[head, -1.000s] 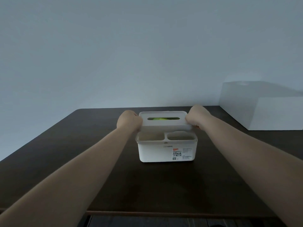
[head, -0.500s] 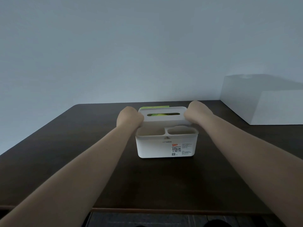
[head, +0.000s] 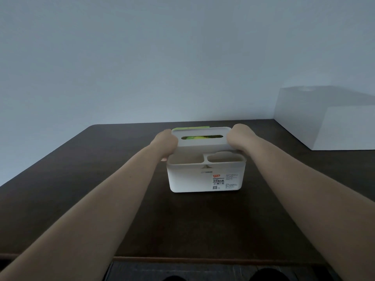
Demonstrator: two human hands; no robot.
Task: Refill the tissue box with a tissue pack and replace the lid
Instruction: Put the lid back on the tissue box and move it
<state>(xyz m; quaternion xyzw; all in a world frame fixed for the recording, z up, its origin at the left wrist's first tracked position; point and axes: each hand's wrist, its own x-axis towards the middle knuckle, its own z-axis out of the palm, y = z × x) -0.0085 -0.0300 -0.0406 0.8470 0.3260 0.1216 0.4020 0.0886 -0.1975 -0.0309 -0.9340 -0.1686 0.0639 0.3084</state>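
Note:
A white tissue box point(head: 205, 179) with two small front compartments and a printed label stands on the dark table point(head: 81, 179). Its white slotted lid point(head: 203, 142) sits over the rear compartment, tilted with the front edge low. A green tissue pack point(head: 200, 137) shows through the slot, and its edge pokes out behind the lid's far left corner. My left hand point(head: 165, 144) grips the lid's left end and my right hand point(head: 238, 137) grips its right end. Fingers are hidden under the lid.
A large white box point(head: 334, 126) stands on the table at the far right against the pale wall. The table's near edge point(head: 203, 259) runs across the bottom, with dark floor and shoe tips below it.
The lid has tilted further, its far edge higher, so the green pack's edge shows behind it. Both hands stayed on the lid's ends. The view dropped slightly.

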